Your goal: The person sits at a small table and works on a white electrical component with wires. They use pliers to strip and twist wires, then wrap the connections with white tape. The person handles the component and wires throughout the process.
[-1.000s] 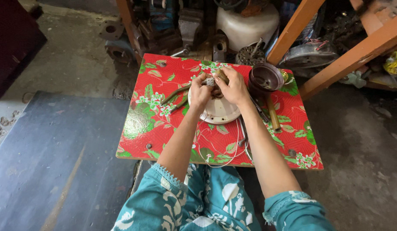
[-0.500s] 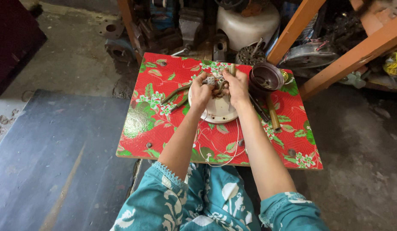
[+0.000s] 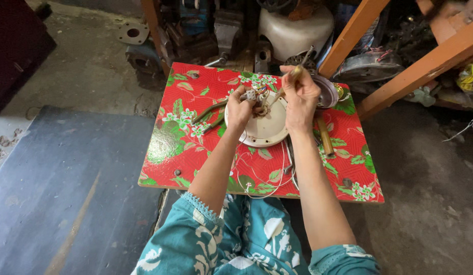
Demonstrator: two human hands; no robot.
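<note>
Left hand (image 3: 240,109) fingers closed on a small metal part (image 3: 252,95) at the top edge of the white round plate (image 3: 262,127). Right hand (image 3: 300,97) fingers gripping a thin tool (image 3: 292,76), tip angled down at the plate's hub. Plate sits mid-desk (image 3: 185,132) on red floral cover, wires (image 3: 257,175) trailing toward the person, wooden handle (image 3: 325,137) just right

Free room on the worktop (image 3: 170,147) lies at 9 o'clock of the round white housing (image 3: 264,130), where the red floral cloth is bare. At 12 o'clock, machine parts (image 3: 196,30) and a white tank (image 3: 297,30) crowd the far edge. At 3 o'clock a dark round bowl (image 3: 328,91) and a wooden-handled tool (image 3: 325,137) block passage. At 6 o'clock white wires (image 3: 262,178) trail. Orange wooden beams (image 3: 425,66) fence the 2 o'clock side.
</note>
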